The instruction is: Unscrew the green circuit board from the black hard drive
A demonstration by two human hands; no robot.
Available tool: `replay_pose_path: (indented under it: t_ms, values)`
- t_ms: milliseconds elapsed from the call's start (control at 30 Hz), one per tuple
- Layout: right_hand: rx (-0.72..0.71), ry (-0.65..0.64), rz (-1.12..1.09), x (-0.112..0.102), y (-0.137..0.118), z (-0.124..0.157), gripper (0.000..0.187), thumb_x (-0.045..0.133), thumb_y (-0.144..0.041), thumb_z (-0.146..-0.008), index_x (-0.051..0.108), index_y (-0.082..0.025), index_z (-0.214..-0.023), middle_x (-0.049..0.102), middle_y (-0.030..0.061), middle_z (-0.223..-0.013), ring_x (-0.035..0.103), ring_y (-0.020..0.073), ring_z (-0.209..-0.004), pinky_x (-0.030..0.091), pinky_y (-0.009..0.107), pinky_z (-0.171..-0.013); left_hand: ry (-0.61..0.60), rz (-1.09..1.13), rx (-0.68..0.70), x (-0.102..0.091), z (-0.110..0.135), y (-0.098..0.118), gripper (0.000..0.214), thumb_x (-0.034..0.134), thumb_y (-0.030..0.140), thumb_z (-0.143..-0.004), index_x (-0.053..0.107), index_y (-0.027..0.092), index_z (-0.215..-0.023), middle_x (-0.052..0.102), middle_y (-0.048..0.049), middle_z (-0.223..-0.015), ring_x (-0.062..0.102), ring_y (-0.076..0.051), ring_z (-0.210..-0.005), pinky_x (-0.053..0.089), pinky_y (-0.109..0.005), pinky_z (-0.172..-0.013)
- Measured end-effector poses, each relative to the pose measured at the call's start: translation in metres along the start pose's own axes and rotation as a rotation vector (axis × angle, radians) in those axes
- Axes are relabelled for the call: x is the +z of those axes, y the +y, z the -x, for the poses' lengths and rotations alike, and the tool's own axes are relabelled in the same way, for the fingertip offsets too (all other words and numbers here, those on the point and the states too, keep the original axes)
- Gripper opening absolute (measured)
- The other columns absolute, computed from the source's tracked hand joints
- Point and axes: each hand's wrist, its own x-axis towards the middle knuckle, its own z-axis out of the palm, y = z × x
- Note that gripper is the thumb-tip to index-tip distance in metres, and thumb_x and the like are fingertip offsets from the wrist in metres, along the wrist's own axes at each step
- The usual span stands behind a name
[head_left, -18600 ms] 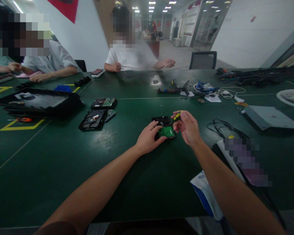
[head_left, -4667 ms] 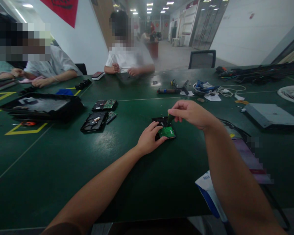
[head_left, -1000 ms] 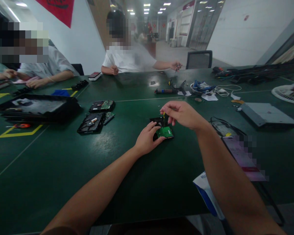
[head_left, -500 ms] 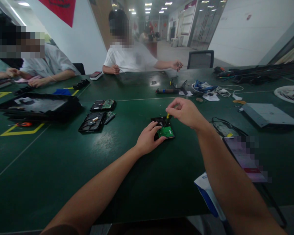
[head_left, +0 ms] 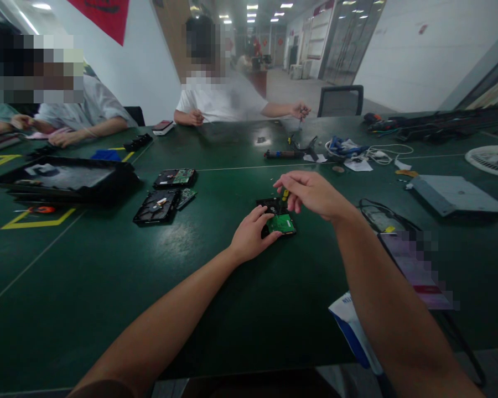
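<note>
A hard drive [head_left: 283,223] with a green circuit board lies on the dark green table in front of me. My left hand [head_left: 252,236] grips its left side, thumb along the near edge and fingers over the casing. In my right hand [head_left: 309,193] is a small screwdriver [head_left: 285,195] with a yellow and black handle, held upright over the drive. The fingers are bent around the top of its handle. Its tip points down at the drive near the board's far edge; whether it sits in a screw is too small to tell.
Two more hard drives [head_left: 155,208] and a loose circuit board [head_left: 186,199] lie left of centre. Farther left are a black tray [head_left: 66,177] and an orange-handled tool [head_left: 42,210]. Rightward are a metal box [head_left: 458,194], cables [head_left: 384,213] and a screen-like device [head_left: 413,268]. People sit opposite.
My right hand's fingers have shifted around the screwdriver handle, from a fingertip pinch to a looser grip with lower fingers extended. My left hand and the drive stay put.
</note>
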Motion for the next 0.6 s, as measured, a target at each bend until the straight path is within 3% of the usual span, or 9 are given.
replay_pose_path:
  t_ms: [133, 267, 400, 600]
  values:
    - [0.011, -0.069, -0.059, -0.0004, -0.0016, 0.0008, 0.032, 0.057, -0.05, -0.099, 0.07, -0.022, -0.106, 0.066, 0.0016, -0.068, 0.063, 0.0141, -0.058, 0.052, 0.027, -0.053, -0.001, 0.0, 0.004, -0.0007, 0.0001, 0.0007, 0.055, 0.064, 0.055, -0.093, 0.059, 0.023, -0.137, 0.049, -0.0125, -0.156, 0.041, -0.032, -0.149, 0.039, -0.054, -0.122]
    - [-0.043, 0.064, 0.127, -0.0019, -0.0025, 0.0019, 0.034, 0.072, -0.055, -0.088, 0.069, -0.021, -0.089, 0.068, 0.0021, -0.074, 0.058, 0.0121, -0.059, 0.045, 0.025, -0.049, -0.001, -0.007, 0.004, -0.0008, 0.0008, 0.0012, 0.056, 0.064, 0.055, -0.093, 0.059, 0.021, -0.137, 0.05, -0.0131, -0.155, 0.042, -0.032, -0.149, 0.039, -0.053, -0.122]
    - [0.015, 0.2, 0.21, -0.0025, 0.0007, 0.0004, 0.039, 0.079, -0.056, -0.081, 0.064, -0.02, -0.08, 0.067, 0.0032, -0.07, 0.059, 0.013, -0.056, 0.044, 0.027, -0.048, 0.0, -0.01, -0.004, 0.0002, 0.001, 0.0002, 0.056, 0.065, 0.056, -0.092, 0.059, 0.023, -0.137, 0.049, -0.0112, -0.156, 0.041, -0.032, -0.149, 0.039, -0.053, -0.122]
    - [0.032, 0.174, 0.075, -0.0003, 0.0015, -0.002, 0.022, 0.071, -0.043, -0.091, 0.066, -0.021, -0.091, 0.067, 0.0007, -0.071, 0.053, 0.0084, -0.044, 0.034, 0.023, -0.037, -0.011, -0.012, -0.009, 0.0005, 0.0006, -0.0002, 0.057, 0.064, 0.057, -0.093, 0.059, 0.021, -0.137, 0.049, -0.0125, -0.156, 0.041, -0.032, -0.149, 0.039, -0.052, -0.122]
